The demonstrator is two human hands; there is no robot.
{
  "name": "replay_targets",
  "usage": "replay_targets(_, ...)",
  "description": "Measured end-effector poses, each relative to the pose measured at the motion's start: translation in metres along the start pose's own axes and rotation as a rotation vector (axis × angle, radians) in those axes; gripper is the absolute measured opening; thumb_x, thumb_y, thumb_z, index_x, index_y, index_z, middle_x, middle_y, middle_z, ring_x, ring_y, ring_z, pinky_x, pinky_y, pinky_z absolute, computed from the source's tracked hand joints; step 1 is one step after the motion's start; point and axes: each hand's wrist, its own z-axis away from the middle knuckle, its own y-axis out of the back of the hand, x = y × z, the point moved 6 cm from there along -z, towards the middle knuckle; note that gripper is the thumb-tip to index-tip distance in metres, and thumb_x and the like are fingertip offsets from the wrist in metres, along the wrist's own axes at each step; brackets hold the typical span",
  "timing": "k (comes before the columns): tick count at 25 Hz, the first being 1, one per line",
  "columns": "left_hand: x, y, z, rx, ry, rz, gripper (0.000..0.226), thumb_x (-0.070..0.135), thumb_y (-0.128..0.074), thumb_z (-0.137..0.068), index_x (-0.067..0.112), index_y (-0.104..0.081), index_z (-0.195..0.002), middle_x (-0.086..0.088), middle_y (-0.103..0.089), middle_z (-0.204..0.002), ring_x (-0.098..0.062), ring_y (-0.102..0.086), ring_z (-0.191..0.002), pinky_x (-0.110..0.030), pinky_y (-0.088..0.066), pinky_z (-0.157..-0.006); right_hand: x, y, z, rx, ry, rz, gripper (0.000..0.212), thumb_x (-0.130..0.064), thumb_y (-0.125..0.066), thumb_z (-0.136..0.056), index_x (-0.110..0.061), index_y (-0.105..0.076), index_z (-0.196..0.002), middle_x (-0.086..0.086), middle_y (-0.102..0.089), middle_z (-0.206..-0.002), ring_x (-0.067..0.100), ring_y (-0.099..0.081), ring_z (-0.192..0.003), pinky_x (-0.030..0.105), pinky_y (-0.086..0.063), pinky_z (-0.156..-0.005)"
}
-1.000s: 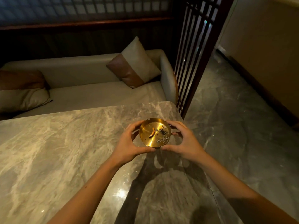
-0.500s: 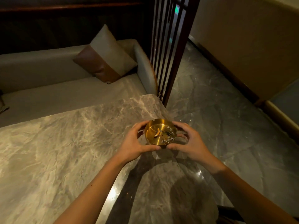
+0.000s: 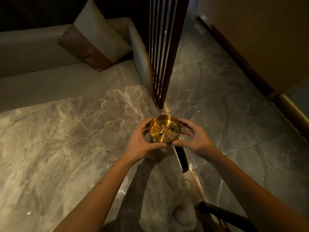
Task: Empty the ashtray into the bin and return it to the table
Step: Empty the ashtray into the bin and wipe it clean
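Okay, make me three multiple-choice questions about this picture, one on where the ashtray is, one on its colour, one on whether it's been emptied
1. Where is the ashtray?
A. On the sofa
B. Held by both hands at the table's corner
C. On the floor

2. What colour is it?
A. Gold
B. Black
C. White

3. What state is it in?
A. Empty
B. Upside down
C. Upright with a butt and ash inside

Answers: B, the left hand and right hand grip its rim by the marble table corner; A, shiny brass-gold metal; C, butt and ash lie inside.
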Motion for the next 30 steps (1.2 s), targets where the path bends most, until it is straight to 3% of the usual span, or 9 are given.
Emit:
replay_targets(3,-0.005,-0.047,-0.025,0.067,0.075,0.028,0.098,0.020,-0.094,-0.054,0.025,-0.045,-0.139,0.003,-0.052,-0.139,-0.008,-0.050,-0.128,-0.026,-0.041,-0.109,0.032,0.046,-0.024,-0.076,-0.022,-0.009,0.085,-0.017,-0.088,-0.062,-0.021,-0.047,-0.137,0.001,-0.053,-0.135,0.013,-0.048,-0.128,0.041,-0.043,-0.107)
replay_targets(7,-0.011,-0.109,-0.054,0.091,0.140,0.040,0.101,0.016,-0.093,-0.054,0.017,-0.043,-0.142,0.001,-0.052,-0.139,-0.007,-0.050,-0.129,-0.018,-0.041,-0.106,0.073,0.100,-0.038,-0.128,-0.034,-0.010,0.094,-0.029,-0.088,-0.057,-0.016,-0.046,-0.140,0.001,-0.053,-0.138,0.007,-0.047,-0.129,0.037,-0.044,-0.105)
replay_targets(11,-0.018,-0.153,-0.064,0.103,0.197,0.062,0.098,0.012,-0.093,-0.056,0.022,-0.043,-0.139,0.004,-0.054,-0.137,0.002,-0.053,-0.122,-0.009,-0.044,-0.095,0.107,0.133,-0.037,-0.160,-0.062,-0.016,0.095,-0.032,-0.088,-0.056,-0.017,-0.046,-0.140,-0.001,-0.054,-0.137,0.007,-0.048,-0.129,0.035,-0.044,-0.104)
replay_targets(17,-0.048,-0.198,-0.075,0.059,0.265,0.100,0.096,0.018,-0.094,-0.055,0.031,-0.044,-0.136,0.002,-0.053,-0.137,-0.011,-0.053,-0.128,-0.036,-0.045,-0.109,0.146,0.152,-0.034,-0.167,-0.118,0.007,0.087,-0.013,-0.088,-0.062,-0.018,-0.046,-0.138,-0.001,-0.053,-0.133,0.011,-0.049,-0.124,0.029,-0.043,-0.099)
replay_targets(21,-0.093,-0.216,-0.077,0.053,0.356,0.127,0.101,0.028,-0.095,-0.048,0.028,-0.046,-0.137,0.001,-0.055,-0.137,-0.014,-0.052,-0.129,-0.042,-0.044,-0.110,0.176,0.146,-0.032,-0.200,-0.161,0.055,0.085,-0.012,-0.087,-0.064,-0.016,-0.046,-0.138,-0.005,-0.054,-0.128,0.007,-0.051,-0.121,0.021,-0.046,-0.095)
replay_targets(25,-0.133,-0.230,-0.082,0.042,0.449,0.201,0.095,0.018,-0.095,-0.051,0.031,-0.049,-0.132,0.003,-0.056,-0.136,-0.015,-0.053,-0.129,-0.043,-0.044,-0.110,0.211,0.138,-0.040,-0.227,-0.235,0.040,0.074,-0.014,-0.085,-0.067,-0.020,-0.052,-0.133,-0.007,-0.058,-0.127,0.001,-0.053,-0.119,0.012,-0.047,-0.085)
replay_targets(28,-0.156,-0.245,-0.082,0.117,0.522,0.303,0.089,0.008,-0.094,-0.053,0.033,-0.050,-0.127,0.004,-0.058,-0.132,-0.014,-0.054,-0.127,-0.041,-0.045,-0.109,0.243,0.133,-0.051,-0.276,-0.299,-0.011,0.068,-0.008,-0.083,-0.069,-0.020,-0.054,-0.129,-0.006,-0.059,-0.126,0.000,-0.053,-0.117,0.015,-0.049,-0.087)
replay_targets(30,-0.171,-0.258,-0.082,0.165,0.574,0.347,0.082,0.003,-0.092,-0.055,0.040,-0.051,-0.116,0.005,-0.060,-0.129,-0.015,-0.054,-0.126,-0.040,-0.045,-0.108,0.267,0.131,-0.058,-0.309,-0.339,-0.054,0.068,-0.005,-0.083,-0.068,-0.020,-0.055,-0.128,-0.006,-0.059,-0.126,0.002,-0.053,-0.119,0.026,-0.048,-0.095)
